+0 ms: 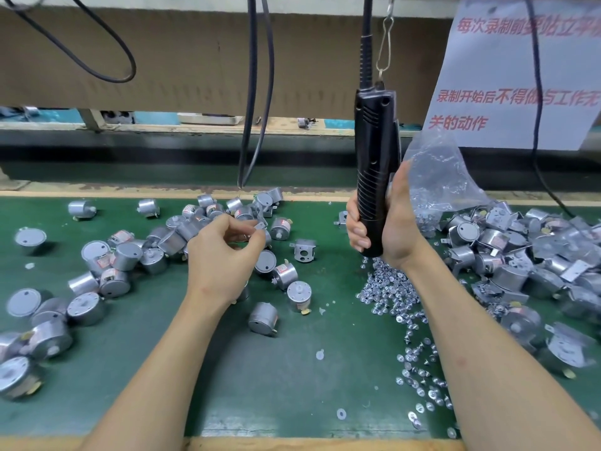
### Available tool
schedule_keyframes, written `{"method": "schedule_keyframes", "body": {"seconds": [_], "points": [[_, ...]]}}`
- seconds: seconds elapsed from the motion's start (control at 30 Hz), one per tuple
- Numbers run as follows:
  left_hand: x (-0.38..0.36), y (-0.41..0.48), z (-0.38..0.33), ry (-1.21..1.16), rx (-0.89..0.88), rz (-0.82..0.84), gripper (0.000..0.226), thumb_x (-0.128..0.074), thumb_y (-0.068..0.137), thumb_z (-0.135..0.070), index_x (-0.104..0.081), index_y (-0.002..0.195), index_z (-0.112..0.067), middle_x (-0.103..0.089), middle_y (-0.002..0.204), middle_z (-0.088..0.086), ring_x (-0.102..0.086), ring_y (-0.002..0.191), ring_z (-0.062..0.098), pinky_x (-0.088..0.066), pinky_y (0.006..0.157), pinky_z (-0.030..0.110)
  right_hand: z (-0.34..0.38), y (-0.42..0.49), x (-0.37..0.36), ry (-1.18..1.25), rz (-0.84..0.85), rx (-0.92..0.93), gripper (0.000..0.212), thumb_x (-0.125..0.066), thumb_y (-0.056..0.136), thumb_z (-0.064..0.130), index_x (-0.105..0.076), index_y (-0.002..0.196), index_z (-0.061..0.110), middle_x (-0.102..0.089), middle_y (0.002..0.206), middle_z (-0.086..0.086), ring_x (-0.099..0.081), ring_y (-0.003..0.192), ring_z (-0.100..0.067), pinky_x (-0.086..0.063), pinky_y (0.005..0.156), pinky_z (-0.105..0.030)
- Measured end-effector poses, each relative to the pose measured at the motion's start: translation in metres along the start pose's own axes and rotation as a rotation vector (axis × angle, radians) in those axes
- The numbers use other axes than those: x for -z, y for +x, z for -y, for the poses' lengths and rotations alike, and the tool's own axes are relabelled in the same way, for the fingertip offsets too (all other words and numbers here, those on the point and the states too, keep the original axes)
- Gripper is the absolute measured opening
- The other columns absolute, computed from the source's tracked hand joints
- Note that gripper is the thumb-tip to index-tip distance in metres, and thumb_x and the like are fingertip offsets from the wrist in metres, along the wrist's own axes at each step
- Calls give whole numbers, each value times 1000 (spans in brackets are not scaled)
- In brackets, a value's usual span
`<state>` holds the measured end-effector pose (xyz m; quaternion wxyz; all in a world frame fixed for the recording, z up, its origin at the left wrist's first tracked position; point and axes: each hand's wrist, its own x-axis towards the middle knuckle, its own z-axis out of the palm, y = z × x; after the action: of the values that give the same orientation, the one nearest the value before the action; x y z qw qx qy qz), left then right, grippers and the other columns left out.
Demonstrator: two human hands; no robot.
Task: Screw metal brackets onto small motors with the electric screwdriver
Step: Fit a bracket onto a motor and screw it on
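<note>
Driver in the right hand, left hand down among the motors

The right hand [390, 229] is wrapped tight round the lower grip of the driver [374, 177], which hangs upright from a clip [384, 43] so it needs steadying rather than carrying; its tip, hidden behind the hand, points down at the screws [387, 291] heaped just beneath, probably to pick one up. The left hand [221, 255] reaches over the loose motors [126, 255] on the mat [260, 385], fingers curled toward the thumb as if pinching a part, though whether it holds anything cannot be told. A lone bracket [304, 250] stands between the hands, within easy reach. Bracketed units [507, 255] lie piled at the right, beside a bag [435, 177], likely set apart as finished work
</note>
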<state>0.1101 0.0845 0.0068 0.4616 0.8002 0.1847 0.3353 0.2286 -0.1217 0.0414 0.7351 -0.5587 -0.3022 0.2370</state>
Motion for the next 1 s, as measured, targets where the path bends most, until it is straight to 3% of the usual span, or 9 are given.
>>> {"method": "schedule_keyframes", "body": {"seconds": [0.13, 0.23, 0.43, 0.8, 1.0], "points": [[-1, -1, 1, -7, 5, 46, 12, -79, 77, -24, -68, 73, -25, -72, 92, -20, -68, 79, -4, -53, 75, 20, -1, 1, -2, 12, 10, 12, 87, -42, 53, 104, -52, 57, 17, -44, 48, 1, -37, 36, -14, -39, 43, -22], [-2, -1, 1, 7, -15, 67, 15, -83, 75, -27, -68, 74, -27, -69, 96, -23, -65, 77, -7, -49, 68, 10, -2, 1, -3, 16, 9, 15, 87, -42, 52, 104, -52, 57, 18, -44, 48, 1, -37, 36, -14, -39, 43, -22], [-1, -2, -1, 5, -104, 81, 26, -84, 75, -27, -63, 89, -35, -67, 101, -24, -60, 93, -9, -43, 66, 8, -3, 1, -3, 2, 1, 18, 87, -40, 55, 104, -51, 57, 18, -44, 48, 1, -37, 36, -14, -39, 43, -22], [-1, -3, 3, 31, -167, 142, 32, -81, 78, -26, -62, 99, -39, -64, 108, -23, -58, 99, -1, -42, 77, 19, -3, 0, -4, -8, 5, 7, 88, -42, 54, 104, -51, 58, 16, -44, 48, 0, -37, 36, -14, -39, 43, -22], [6, -4, -2, 52, -223, 237, 47, -78, 81, -21, -62, 122, -39, -61, 118, -20, -56, 105, -4, -39, 79, 11, 1, -2, -6, 12, -10, 46, 87, -42, 55, 102, -51, 61, 16, -44, 49, 0, -37, 37, -14, -38, 44, -22]]}}
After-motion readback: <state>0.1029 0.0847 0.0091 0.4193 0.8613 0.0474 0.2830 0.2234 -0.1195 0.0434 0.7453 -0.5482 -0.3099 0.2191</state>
